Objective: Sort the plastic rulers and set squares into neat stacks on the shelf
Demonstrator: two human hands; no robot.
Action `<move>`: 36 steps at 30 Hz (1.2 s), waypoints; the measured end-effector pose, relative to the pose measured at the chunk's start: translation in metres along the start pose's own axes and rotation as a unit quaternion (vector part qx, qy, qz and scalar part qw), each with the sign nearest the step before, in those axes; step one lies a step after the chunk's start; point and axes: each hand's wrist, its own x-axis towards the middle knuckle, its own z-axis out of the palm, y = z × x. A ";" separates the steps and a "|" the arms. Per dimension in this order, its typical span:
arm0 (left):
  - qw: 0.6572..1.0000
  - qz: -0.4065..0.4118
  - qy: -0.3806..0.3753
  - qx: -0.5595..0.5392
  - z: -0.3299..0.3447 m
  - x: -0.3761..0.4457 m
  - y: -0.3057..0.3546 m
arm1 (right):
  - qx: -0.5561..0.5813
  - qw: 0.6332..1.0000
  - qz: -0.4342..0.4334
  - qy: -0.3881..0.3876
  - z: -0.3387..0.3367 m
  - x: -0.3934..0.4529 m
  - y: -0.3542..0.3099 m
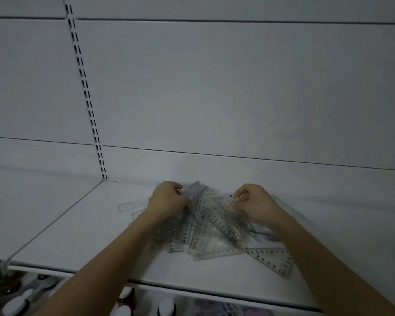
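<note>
White back panel (237,87) with slotted upright (87,96) behind white shelf (82,236); bottles (167,306) on the level below. Jumbled heap of clear rulers (205,222) mid-shelf, one set square (271,258) at its right edge. Left hand (169,199) and right hand (253,201) both curled, grasping rulers atop the heap.
</note>
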 end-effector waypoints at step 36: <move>0.971 0.140 0.104 0.164 -0.029 -0.032 0.012 | 0.137 0.987 -0.080 -0.027 -0.042 -0.022 -0.012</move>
